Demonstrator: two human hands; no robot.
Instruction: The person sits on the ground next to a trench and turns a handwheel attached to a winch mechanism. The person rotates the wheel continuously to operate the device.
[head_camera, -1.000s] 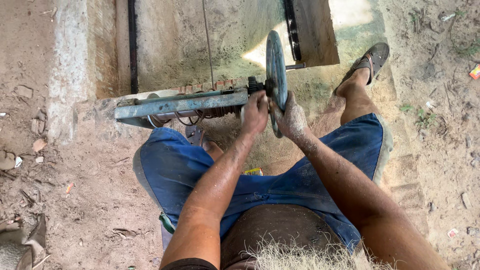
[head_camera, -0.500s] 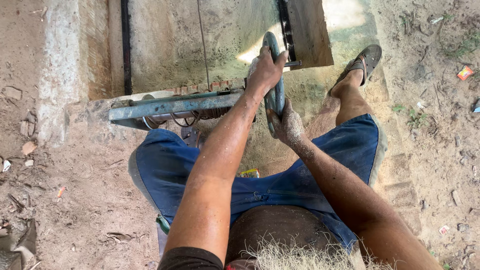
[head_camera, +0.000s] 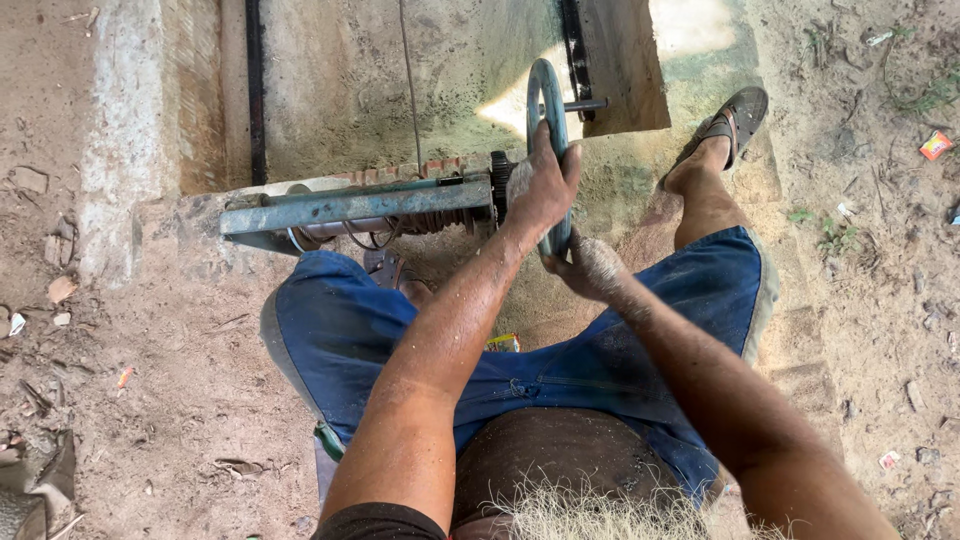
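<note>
A round metal hand wheel (head_camera: 543, 85), blue-grey and seen edge-on, stands upright at the end of a blue-grey metal beam (head_camera: 355, 206) with a threaded shaft and gear beside it. My left hand (head_camera: 540, 185) is closed over the wheel's near rim about halfway up. My right hand (head_camera: 590, 265) grips the wheel's bottom edge from the right. Both hands are dusted with sand. A short handle bar (head_camera: 585, 104) sticks out of the wheel toward the right, near the top.
I stand astride the beam in blue shorts, with a sandalled foot (head_camera: 725, 130) at the upper right. Beyond the wheel a concrete pit (head_camera: 340, 90) drops away, with a dark rail (head_camera: 255, 90) and a thin cable. Sandy ground with litter and stones surrounds me.
My left hand rose from the wheel's lower rim to its top, then slid back down to mid-rim. My right hand stayed at the bottom edge. The view shifted slightly.
</note>
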